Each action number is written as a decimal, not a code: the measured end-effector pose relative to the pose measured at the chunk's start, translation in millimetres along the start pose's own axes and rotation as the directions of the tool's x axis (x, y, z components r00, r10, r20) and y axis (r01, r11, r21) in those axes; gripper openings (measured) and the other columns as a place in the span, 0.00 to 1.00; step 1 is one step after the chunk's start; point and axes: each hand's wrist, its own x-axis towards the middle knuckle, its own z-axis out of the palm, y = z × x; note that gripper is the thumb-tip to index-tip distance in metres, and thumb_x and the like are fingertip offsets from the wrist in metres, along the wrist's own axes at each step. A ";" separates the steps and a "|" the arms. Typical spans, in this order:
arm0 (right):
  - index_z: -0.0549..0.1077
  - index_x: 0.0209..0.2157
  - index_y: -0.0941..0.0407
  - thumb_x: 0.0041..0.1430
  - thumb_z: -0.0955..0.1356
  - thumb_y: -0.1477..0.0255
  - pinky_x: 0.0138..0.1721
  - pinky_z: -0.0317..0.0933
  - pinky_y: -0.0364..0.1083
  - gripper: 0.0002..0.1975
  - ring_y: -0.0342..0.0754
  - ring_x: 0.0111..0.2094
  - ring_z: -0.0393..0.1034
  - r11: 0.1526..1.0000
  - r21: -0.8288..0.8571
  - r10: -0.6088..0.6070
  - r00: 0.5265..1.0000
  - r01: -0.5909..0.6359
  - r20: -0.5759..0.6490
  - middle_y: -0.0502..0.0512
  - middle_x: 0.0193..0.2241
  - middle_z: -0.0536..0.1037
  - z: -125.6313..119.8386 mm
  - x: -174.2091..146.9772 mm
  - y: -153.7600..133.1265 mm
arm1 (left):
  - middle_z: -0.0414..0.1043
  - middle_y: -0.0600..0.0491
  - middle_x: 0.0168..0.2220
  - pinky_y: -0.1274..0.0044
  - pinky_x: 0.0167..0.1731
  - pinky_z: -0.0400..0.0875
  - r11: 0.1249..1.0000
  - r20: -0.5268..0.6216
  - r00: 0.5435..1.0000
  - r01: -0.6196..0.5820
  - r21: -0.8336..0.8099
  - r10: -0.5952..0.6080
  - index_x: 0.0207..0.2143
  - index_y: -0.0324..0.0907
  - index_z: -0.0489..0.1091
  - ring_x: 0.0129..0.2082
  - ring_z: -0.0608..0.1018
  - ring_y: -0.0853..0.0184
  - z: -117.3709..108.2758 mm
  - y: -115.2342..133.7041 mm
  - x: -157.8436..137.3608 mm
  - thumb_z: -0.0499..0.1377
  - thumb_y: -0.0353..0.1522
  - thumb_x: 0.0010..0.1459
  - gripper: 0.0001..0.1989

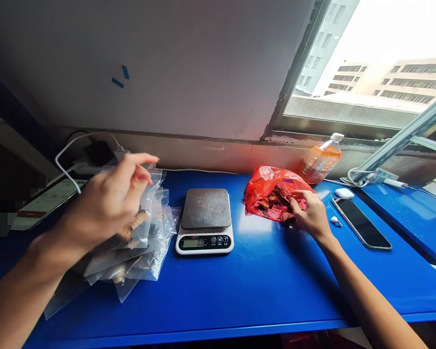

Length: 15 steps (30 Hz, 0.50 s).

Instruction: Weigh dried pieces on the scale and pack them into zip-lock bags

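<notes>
Red bag (269, 175) touching curled right hand (312, 214), hold unclear; left hand (111, 196) half-curled, empty, above clear bags (153, 257).

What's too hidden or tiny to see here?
Head view:
Clear bags, partly: behind the left hand, itself blurred.
Bottom of the bottle: behind the red bag.
Anything in the right hand: hidden by its fingers.
Small print on the scale: too tiny.

- The blue table (203, 295) bears a white scale (206, 208).
- Overlapping clear bags (150, 261) lie left of it.
- A red bag (263, 182) sits to its right.
- A phone (362, 223), earbud (335, 221) and white case (344, 193) lie farther right.
</notes>
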 end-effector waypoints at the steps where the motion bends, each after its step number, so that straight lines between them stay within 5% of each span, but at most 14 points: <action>1: 0.71 0.38 0.56 0.58 0.62 0.65 0.40 0.63 0.52 0.12 0.52 0.38 0.69 1.000 0.005 0.010 1.000 -0.010 0.001 0.60 0.36 0.76 -1.8 -5.5 1.8 | 0.71 0.59 0.31 0.74 0.30 0.72 0.999 0.075 0.997 -0.010 -0.040 0.013 0.48 0.58 0.63 0.29 0.76 0.65 -0.1 4.8 -7.8 0.46 0.39 0.60 0.15; 4: 0.71 0.37 0.56 0.59 0.61 0.65 0.41 0.63 0.52 0.12 0.53 0.38 0.68 0.995 -0.094 -0.027 0.999 0.025 -0.026 0.60 0.35 0.76 -9.3 -28.9 9.6 | 0.75 0.62 0.33 0.74 0.30 0.73 0.972 0.241 0.947 -0.178 -0.156 0.212 0.46 0.63 0.65 0.30 0.78 0.65 7.1 27.4 -25.6 0.50 0.39 0.60 0.13; 8: 0.72 0.42 0.58 0.58 0.62 0.64 0.41 0.61 0.55 0.16 0.58 0.41 0.65 0.929 -0.368 -0.042 0.999 0.044 0.015 0.65 0.38 0.73 -18.5 -54.3 20.4 | 0.75 0.54 0.41 0.70 0.41 0.71 0.938 0.408 0.846 -0.289 -0.190 0.344 0.43 0.54 0.69 0.41 0.78 0.61 44.2 81.9 -8.5 0.49 0.39 0.62 0.12; 12: 0.69 0.49 0.60 0.56 0.62 0.69 0.39 0.62 0.55 0.20 0.61 0.45 0.62 0.855 -0.517 -0.010 0.999 0.033 0.048 0.71 0.45 0.68 -22.6 -55.7 24.7 | 0.70 0.41 0.47 0.67 0.46 0.69 0.941 0.515 0.800 -0.335 -0.043 0.308 0.47 0.39 0.67 0.48 0.73 0.54 110.5 133.2 33.2 0.50 0.41 0.61 0.18; 15: 0.70 0.48 0.59 0.54 0.62 0.72 0.38 0.62 0.55 0.19 0.62 0.46 0.60 0.814 -0.575 -0.035 0.996 0.079 0.087 0.69 0.48 0.65 -24.5 -45.7 25.1 | 0.68 0.39 0.50 0.67 0.47 0.68 0.967 0.601 0.778 -0.254 0.035 0.182 0.50 0.38 0.66 0.51 0.72 0.51 155.6 150.6 50.8 0.56 0.44 0.57 0.24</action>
